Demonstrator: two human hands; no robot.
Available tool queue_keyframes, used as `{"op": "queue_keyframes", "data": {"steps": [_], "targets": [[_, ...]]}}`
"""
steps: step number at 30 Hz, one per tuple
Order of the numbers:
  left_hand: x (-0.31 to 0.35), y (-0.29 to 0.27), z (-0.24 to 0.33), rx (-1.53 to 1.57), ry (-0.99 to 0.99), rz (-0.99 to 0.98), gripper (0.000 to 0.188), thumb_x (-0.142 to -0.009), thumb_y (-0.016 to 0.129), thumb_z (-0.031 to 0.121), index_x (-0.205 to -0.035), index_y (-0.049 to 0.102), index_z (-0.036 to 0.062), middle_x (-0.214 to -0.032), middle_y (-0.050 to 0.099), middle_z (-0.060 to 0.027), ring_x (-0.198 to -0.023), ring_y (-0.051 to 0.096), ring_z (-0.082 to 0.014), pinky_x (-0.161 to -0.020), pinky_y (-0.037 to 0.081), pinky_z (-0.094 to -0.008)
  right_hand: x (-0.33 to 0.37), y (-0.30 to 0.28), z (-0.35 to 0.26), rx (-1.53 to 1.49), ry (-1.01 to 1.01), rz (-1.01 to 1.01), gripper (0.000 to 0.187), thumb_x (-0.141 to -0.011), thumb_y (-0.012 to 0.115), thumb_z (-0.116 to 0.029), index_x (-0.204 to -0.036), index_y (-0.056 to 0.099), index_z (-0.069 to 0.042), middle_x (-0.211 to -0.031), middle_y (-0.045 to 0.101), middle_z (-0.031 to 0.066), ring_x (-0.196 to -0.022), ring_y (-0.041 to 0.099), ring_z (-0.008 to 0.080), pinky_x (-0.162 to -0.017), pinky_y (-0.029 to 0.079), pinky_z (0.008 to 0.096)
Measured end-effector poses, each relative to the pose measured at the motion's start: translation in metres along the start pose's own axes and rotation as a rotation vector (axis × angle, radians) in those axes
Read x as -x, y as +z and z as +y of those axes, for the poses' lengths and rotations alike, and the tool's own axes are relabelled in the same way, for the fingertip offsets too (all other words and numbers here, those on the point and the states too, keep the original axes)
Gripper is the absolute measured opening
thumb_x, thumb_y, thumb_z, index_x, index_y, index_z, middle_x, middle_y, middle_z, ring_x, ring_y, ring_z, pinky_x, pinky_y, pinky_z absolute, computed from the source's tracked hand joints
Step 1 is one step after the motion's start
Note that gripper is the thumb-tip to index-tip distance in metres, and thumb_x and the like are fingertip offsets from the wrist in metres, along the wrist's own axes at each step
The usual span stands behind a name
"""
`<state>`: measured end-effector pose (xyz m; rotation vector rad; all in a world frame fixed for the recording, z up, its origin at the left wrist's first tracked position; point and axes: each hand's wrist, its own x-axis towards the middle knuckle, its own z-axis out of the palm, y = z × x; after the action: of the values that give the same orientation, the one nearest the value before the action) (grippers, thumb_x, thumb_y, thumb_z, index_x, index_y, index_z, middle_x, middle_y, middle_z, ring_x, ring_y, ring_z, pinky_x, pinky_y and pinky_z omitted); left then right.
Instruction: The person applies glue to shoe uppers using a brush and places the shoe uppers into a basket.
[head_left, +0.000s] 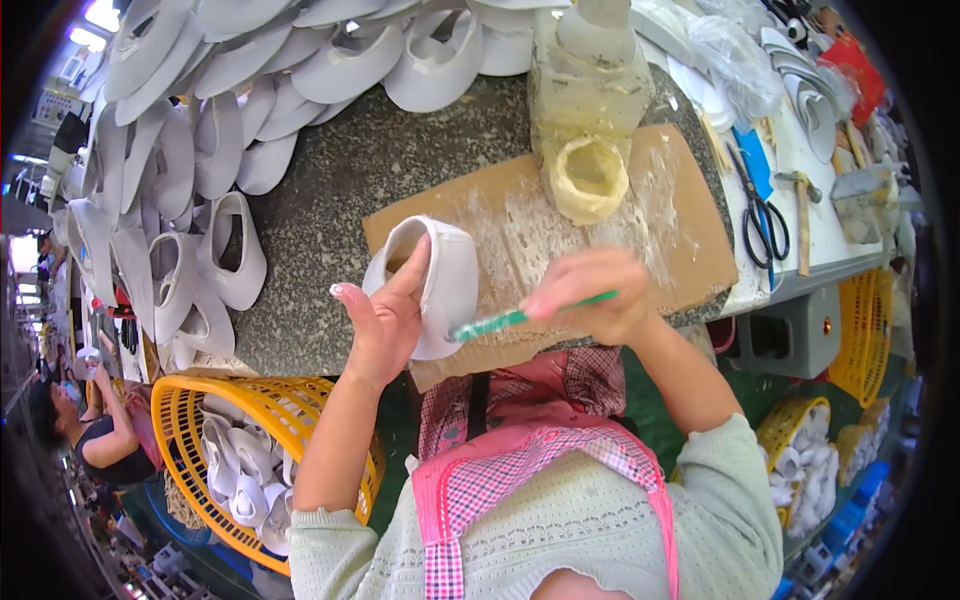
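Observation:
My left hand grips a white shoe upper by its opening, fingers inside and the thumb sticking out to the left. In my right hand is a thin green-handled brush, slanting down to the left. Its tip meets the lower part of the upper, near the edge. Beneath both hands lies a cardboard sheet smeared with dried whitish glue. Just beyond my right hand stands a glue-crusted translucent plastic bottle, with a round, yellowed opening facing me.
Many white shoe uppers are heaped along the left and far sides of the speckled tabletop. Scissors and a hammer lie at right. A yellow basket of uppers stands lower left; another person sits beyond it.

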<state>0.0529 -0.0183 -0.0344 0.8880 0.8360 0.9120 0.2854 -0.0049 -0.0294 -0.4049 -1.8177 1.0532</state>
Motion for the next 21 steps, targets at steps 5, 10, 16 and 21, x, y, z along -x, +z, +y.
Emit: {"op": "queue_keyframes", "data": {"steps": [5, 10, 16, 21], "targets": [[-0.002, 0.002, 0.005, 0.0, 0.02, 0.003, 0.12, -0.052, 0.008, 0.087, -0.133, 0.017, -0.0004, -0.135, 0.029, -0.0089, -0.124, 0.027, -0.0219, -0.103, 0.016, -0.0363, -0.014, 0.003, 0.016, 0.038, 0.021, 0.434, 0.012, -0.068, 0.062, 0.001, -0.079, 0.064, -0.004, -0.074, 0.063, 0.0086, -0.065, 0.059, 0.0149, -0.055, 0.046, 0.0251], [0.001, -0.001, -0.003, 0.026, -0.011, -0.013, 0.12, -0.053, 0.004, 0.086, -0.132, 0.015, -0.0029, -0.137, 0.024, -0.0128, -0.126, 0.022, -0.0239, -0.103, 0.012, -0.0356, -0.002, 0.006, 0.005, 0.067, -0.116, -0.004, 0.012, -0.07, 0.061, 0.002, -0.082, 0.064, -0.001, -0.073, 0.061, 0.0106, -0.062, 0.059, 0.0166, -0.054, 0.046, 0.0256], [-0.01, 0.004, 0.002, -0.008, -0.072, -0.085, 0.119, -0.05, -0.002, 0.086, -0.135, 0.012, 0.0034, -0.138, 0.019, -0.0127, -0.128, 0.015, -0.024, -0.104, 0.009, -0.0368, 0.006, 0.024, 0.011, 0.164, -0.09, 0.077, 0.013, -0.067, 0.065, -0.004, -0.08, 0.064, -0.006, -0.069, 0.06, 0.007, -0.058, 0.058, 0.0197, -0.05, 0.044, 0.026], [-0.009, 0.02, 0.017, -1.278, 0.365, -0.029, 0.046, -0.077, 0.057, 0.03, -0.114, 0.046, 0.0044, -0.088, 0.058, -0.0205, -0.082, 0.055, -0.038, -0.072, 0.044, -0.0393, 0.022, 0.018, 0.006, 0.27, 0.023, 0.09, 0.015, -0.066, 0.065, -0.005, -0.081, 0.063, -0.007, -0.067, 0.059, 0.0069, -0.056, 0.057, 0.0195, -0.048, 0.043, 0.026]]}}
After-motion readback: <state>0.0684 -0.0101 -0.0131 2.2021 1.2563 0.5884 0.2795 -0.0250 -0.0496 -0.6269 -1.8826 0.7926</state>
